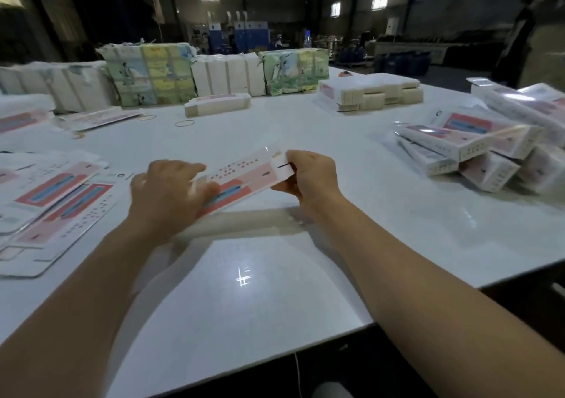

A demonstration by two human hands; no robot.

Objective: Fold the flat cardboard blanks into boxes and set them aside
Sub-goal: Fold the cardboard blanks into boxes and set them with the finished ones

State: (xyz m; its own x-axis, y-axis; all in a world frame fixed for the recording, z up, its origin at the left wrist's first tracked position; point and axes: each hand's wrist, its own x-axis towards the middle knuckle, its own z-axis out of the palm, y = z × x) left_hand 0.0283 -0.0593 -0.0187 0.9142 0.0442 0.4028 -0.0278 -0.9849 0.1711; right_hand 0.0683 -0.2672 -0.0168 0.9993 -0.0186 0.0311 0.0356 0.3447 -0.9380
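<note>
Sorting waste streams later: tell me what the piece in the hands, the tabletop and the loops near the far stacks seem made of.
Box blank: printed thin cardboard, apparently coated; it keeps flat panels and creases.
Tabletop: smooth, glossy white surface mirroring a light; laminate or painted board, unclear which.
Loops: thin tan rings lying limp, probably rubber bands.

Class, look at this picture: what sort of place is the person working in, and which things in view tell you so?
Most likely a packing workshop in a factory or warehouse hall. Strapped bundles of printed card stand along the big white table, folded boxes are piled at the right, and flat blanks lie at the left.
</note>
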